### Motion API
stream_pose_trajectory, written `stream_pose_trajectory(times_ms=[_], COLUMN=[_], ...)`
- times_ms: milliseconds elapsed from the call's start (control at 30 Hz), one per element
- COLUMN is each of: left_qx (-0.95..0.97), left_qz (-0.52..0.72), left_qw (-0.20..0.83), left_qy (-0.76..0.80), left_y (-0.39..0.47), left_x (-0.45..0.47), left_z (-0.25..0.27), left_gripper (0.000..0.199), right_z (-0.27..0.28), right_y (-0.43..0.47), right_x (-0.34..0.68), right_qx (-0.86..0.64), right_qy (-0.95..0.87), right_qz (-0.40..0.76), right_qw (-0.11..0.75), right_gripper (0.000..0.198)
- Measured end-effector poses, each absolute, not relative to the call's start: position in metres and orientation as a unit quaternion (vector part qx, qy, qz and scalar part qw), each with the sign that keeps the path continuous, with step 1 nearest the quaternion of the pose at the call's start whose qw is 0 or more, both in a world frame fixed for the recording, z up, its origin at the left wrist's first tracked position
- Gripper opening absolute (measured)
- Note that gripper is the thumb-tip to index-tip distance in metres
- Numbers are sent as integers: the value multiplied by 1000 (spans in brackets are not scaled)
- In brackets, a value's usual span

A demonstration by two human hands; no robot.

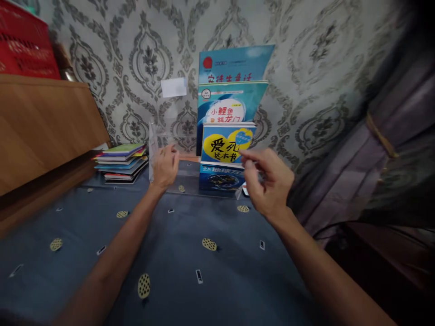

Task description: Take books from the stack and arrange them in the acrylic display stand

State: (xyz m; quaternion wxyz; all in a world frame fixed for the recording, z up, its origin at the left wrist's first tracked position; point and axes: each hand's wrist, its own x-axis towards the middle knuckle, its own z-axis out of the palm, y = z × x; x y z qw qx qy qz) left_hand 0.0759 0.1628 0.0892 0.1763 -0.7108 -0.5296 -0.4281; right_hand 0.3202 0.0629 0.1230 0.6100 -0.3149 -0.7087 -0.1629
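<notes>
A clear plastic stand (185, 192) holds several books in stepped rows, all on its right half. At the front is a dark blue book (217, 179); behind it stands a book with a yellow heart (214, 144). Farther back rise a teal book with a fish title (251, 97) and a taller blue book (234, 63). My left hand (165, 167) is by the stand's left side panel, fingers curled; what they hold, if anything, is hidden. My right hand (270, 181) is at the yellow-heart book's right edge, index finger and thumb slightly apart, other fingers bent.
A stack of books (120, 163) lies left of the stand. Along the left runs a wooden cabinet (47, 131) with a red crate (27, 45) on top. Patterned wallpaper backs the blue tablecloth (176, 253); a tied curtain (356, 167) hangs right.
</notes>
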Motion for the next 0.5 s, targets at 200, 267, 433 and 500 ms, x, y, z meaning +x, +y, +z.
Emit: stream_pose_trajectory(times_ms=[200,267,433,500], left_qx=[-557,-543,-611,-634], left_qz=[-424,-369,-188,-152], left_qw=[189,192,169,144], left_qy=[-689,-730,-750,-744], left_y=[198,209,233,246], left_x=[-14,-50,-118,-134], left_z=[91,88,89,98], left_gripper=[41,46,45,44], right_z=[81,54,2,-6], right_y=[46,43,38,39], right_x=[268,252,234,234], right_qx=[-199,-196,-215,-235], right_qy=[-848,-893,-952,-951], right_qz=[-128,-107,-31,2], right_qw=[474,390,214,201], right_gripper=[29,27,13,11])
